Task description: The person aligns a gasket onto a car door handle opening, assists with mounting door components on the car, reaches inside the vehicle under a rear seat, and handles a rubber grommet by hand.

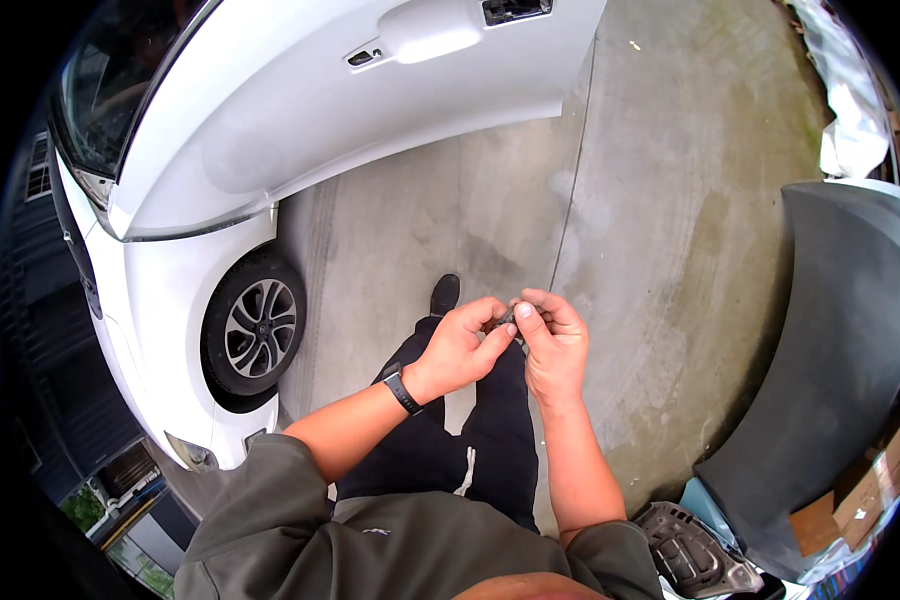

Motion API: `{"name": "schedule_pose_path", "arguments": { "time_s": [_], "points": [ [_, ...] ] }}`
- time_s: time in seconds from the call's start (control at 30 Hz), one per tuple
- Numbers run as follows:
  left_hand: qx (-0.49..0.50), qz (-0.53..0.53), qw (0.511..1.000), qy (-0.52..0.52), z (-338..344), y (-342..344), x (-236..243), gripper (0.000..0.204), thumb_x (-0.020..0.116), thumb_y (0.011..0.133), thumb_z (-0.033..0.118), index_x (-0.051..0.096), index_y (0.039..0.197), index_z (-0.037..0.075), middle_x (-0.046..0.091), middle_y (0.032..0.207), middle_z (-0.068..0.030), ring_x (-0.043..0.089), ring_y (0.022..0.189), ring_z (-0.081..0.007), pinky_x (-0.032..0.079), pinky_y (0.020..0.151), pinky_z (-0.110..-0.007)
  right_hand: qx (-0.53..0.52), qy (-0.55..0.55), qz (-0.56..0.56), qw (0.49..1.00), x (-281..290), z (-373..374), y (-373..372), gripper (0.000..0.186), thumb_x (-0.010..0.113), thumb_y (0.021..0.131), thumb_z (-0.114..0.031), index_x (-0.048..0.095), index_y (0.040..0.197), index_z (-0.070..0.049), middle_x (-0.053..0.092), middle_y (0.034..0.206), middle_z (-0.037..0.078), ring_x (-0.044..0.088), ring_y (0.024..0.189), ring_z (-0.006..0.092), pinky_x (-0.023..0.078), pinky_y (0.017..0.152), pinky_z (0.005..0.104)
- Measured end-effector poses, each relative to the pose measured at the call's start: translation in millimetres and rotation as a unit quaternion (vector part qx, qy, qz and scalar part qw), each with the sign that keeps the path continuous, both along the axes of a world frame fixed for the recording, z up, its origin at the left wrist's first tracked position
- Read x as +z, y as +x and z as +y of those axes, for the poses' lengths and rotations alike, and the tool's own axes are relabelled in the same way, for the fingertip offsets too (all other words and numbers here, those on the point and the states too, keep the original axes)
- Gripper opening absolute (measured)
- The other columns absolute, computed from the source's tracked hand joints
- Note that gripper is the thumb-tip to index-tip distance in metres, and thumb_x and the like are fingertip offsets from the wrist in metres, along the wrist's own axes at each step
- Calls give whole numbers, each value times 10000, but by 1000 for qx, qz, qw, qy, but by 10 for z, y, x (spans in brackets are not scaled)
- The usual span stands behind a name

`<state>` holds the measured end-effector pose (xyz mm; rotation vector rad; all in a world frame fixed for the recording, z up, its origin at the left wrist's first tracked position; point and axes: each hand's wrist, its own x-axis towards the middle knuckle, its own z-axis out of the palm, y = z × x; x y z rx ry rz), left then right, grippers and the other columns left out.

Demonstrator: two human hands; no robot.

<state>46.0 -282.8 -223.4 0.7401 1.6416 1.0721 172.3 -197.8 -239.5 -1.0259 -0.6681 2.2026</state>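
Head view: both hands meet at centre frame, just right of middle. Left hand (462, 345) comes in from lower left, dark watch (402, 390) on its wrist, fingers curled, thumb pressed toward the other hand. Right hand (553, 338) comes up from the lower edge, fingers bent over. Between the fingertips of both hands sits a small dark part (507, 318), pinched from both sides and mostly hidden; can't tell what it is. Both hands closed narrow on it, touching each other at the tips.

Below the hands: dark trousers, one dark shoe (444, 294) just above the left hand on the concrete floor (650, 200). White car (270, 130) fills upper left, with its front wheel (257, 325) left of the hands, well apart. Grey car body panel (830, 340) at right edge. Dark plastic piece with buttons (692, 552) at lower right, near the right forearm. Cardboard (860, 490) at far lower right.
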Motion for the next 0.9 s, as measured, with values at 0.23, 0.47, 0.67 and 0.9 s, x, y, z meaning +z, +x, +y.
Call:
{"name": "schedule_pose_path", "arguments": {
  "time_s": [0.23, 0.47, 0.67, 0.9],
  "points": [
    [21, -77, 997, -13, -83, -237, -131, 101, 622, 1028, 95, 577, 949, 51, 586, 860, 30, 528, 798, -50, 467, 722, -245, 47, 59, -18, 997, 15, 18, -99, 194, 697, 997, -72, 687, 1177, -1, 709, 980, 36, 667, 913, 115, 554, 834, 291],
    [126, -215, 968, 5, -151, -719, -61, 170, 626, 1042, 168, 615, 909, 64, 649, 848, 1, 580, 777, -76, 489, 743, -262, 67, 32, -20, 997, -57, -92, -460, 264, 706, 994, -84, 673, 1246, -11, 711, 990, 45, 665, 881, 116, 550, 798, 281],
    [162, -309, 937, 14, 28, -1282, 168, 229, 611, 1050, 226, 612, 871, 83, 630, 807, -8, 566, 739, -114, 479, 731, -292, 43, 101, 121, 987, -25, 62, -1082, 303, 699, 989, -63, 657, 1286, -15, 697, 1108, 78, 656, 972, 146, 572, 836, 318],
    [130, -353, 927, 16, -36, -1625, 360, 366, 511, 1085, 354, 572, 844, 85, 518, 705, -6, 533, 711, -170, 463, 726, -333, 88, 305, 91, 944, 26, 158, -1426, 240, 714, 971, -48, 675, 1207, -40, 658, 1127, 86, 619, 1008, 130, 556, 831, 301]
  ]
}}
